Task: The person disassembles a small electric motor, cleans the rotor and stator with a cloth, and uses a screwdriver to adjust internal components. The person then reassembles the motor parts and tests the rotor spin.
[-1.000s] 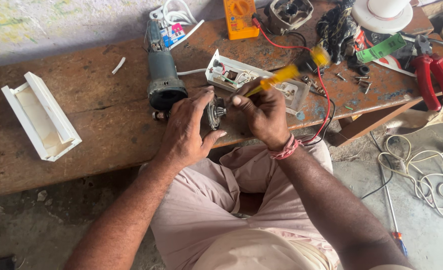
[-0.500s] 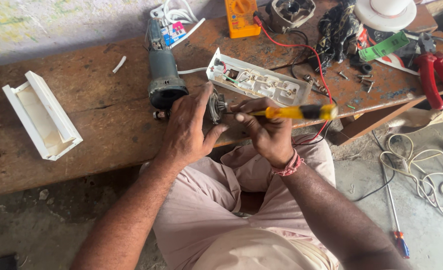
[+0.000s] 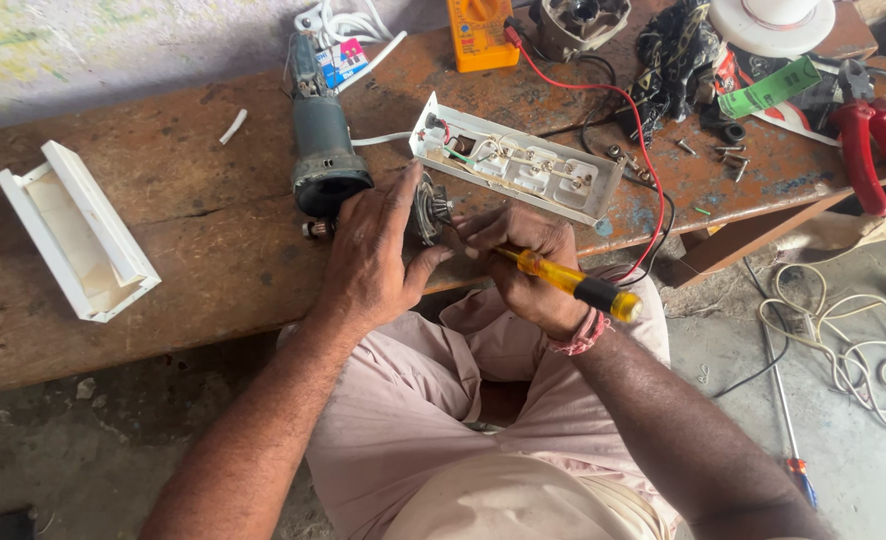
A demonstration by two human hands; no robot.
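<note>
My left hand (image 3: 373,255) presses down on a small metal motor part (image 3: 429,210) at the front edge of the wooden bench (image 3: 183,200). My right hand (image 3: 523,265) grips a yellow-handled screwdriver (image 3: 568,283) with its tip at that part. A grey-green power tool body (image 3: 321,150) lies just behind my left hand. An opened white socket strip (image 3: 515,170) with exposed wiring lies behind my right hand.
A white plastic cover (image 3: 75,230) rests at the bench's left. At the back are an orange multimeter (image 3: 481,32) with a red lead, red-handled pliers (image 3: 878,140), loose screws and a white lamp holder (image 3: 773,20). Coiled white cable (image 3: 863,340) and another screwdriver (image 3: 788,420) lie on the floor.
My right hand swung the screwdriver around, handle now pointing toward my lap and tip at the metal part. The left hand stays on the part.
</note>
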